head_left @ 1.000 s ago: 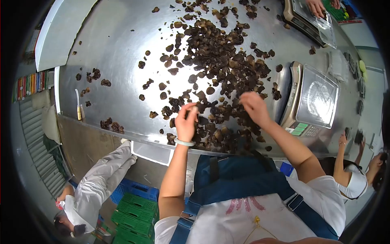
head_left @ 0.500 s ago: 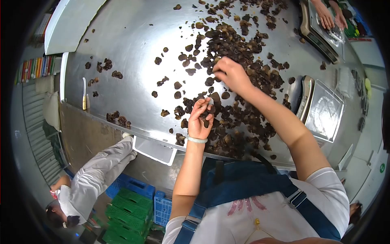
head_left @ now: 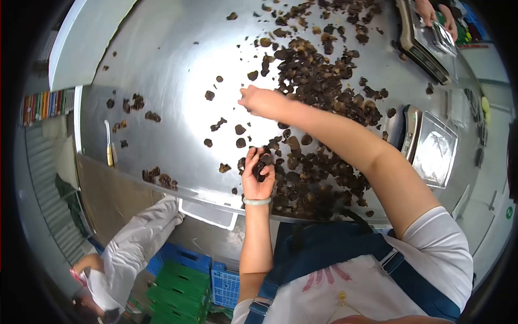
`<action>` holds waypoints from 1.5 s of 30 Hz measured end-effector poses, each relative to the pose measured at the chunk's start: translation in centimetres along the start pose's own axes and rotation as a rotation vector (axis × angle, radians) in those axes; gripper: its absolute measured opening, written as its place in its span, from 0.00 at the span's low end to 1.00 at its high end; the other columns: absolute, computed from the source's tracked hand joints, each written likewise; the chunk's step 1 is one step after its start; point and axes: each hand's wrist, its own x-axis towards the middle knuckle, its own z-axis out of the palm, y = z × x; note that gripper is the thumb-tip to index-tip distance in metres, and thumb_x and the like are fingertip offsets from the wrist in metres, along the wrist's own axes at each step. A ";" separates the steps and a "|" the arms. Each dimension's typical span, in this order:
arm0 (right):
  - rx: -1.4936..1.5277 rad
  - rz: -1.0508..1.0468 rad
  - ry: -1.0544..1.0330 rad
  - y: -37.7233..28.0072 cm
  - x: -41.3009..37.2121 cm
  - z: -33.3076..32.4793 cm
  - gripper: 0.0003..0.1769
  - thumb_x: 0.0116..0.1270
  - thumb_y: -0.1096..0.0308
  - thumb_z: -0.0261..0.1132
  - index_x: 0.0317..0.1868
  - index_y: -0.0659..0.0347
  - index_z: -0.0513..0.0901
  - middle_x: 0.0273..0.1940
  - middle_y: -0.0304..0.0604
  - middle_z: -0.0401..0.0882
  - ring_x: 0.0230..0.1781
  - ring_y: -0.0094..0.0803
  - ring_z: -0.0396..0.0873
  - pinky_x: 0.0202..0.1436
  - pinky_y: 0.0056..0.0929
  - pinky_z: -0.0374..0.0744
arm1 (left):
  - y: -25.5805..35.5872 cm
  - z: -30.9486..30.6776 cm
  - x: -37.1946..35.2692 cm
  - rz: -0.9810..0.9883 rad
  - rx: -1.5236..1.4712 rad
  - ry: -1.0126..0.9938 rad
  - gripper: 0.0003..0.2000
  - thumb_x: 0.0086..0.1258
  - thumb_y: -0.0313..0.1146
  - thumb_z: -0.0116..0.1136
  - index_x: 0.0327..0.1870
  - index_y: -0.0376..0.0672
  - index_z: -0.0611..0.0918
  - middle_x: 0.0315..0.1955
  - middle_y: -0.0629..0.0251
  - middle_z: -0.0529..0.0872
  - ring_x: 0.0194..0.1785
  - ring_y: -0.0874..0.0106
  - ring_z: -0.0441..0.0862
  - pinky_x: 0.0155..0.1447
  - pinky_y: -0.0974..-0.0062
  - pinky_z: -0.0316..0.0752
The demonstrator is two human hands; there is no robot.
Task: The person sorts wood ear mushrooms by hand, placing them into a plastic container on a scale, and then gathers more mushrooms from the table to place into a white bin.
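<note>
Dark brown, wrinkled wood ear mushrooms (head_left: 315,67) lie in a loose heap on the steel table (head_left: 167,81), with single pieces scattered to its left. My left hand (head_left: 259,181), palm up near the front edge, has its fingers curled around a few wood ear mushrooms (head_left: 261,168). Over the bright bare metal left of the heap is my right hand (head_left: 264,102). Its fingers are drawn together, and whatever may be between the fingertips is hidden. My right forearm crosses above part of the heap.
Two scales, one farther back (head_left: 426,56) and one nearer (head_left: 413,135), stand on the right. A co-worker's hands (head_left: 448,24) hold a clear pack at the far scale. A hooked tool (head_left: 109,146) lies at left. Crates (head_left: 181,289) and another person (head_left: 127,243) are beyond the front edge.
My right hand has moved left, away from the heap. My left hand has shifted slightly left and down in view, still around mushrooms. The co-worker's hands have lifted a clear pack.
</note>
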 end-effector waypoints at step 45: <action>-0.442 1.029 0.453 7.6 -31.7 -11.2 0.13 0.54 0.80 0.66 0.41 0.64 0.80 0.44 0.53 0.77 0.47 0.54 0.77 0.53 0.40 0.79 | -7.7 5.4 2.0 -0.479 0.171 -0.155 0.09 0.73 0.35 0.61 0.51 0.50 0.83 0.58 0.62 0.76 0.54 0.69 0.73 0.34 0.84 0.83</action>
